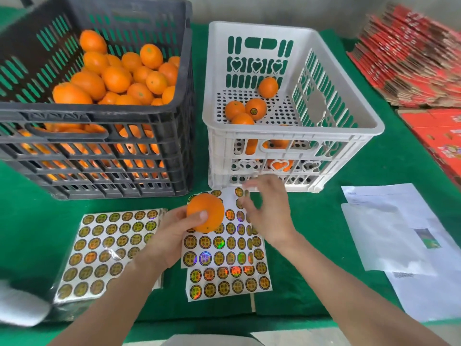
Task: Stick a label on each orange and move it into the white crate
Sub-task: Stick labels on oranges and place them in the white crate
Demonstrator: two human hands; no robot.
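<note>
Arms: two bare arms reach in from the bottom edge, over the green desk (311, 245).
Left hand: the left hand (172, 233) holds one orange (205, 212). The thumb sits on its front and the other fingers curl round the back.
Where the orange is: up in the air over the label sheet (219, 248), just in front of the white crate (262, 27) and not in it yet. No label shows on the side we can see.
Right hand: the right hand (268, 208) is over the top of the sheet, fingers bent and close together by the round labels (206, 258). It is blurry, so I cannot tell if they pinch a label or hold nothing.
White crate: a few oranges lie inside, and one shows a dark round label.
Black crate: the black crate (99, 113) stands to the left, piled with oranges waiting.
More labels: a shiny pack of sheets (109, 245) lies beside the left arm.
How the orange feels: most likely firm, round and a bit heavy, so it could roll away. Its skin looks tough enough to press a label on.
Where to hold: round its middle, with the top side left bare for the label.
How a label feels: likely thin, bendy and sticky, so lift it by its edge.
</note>
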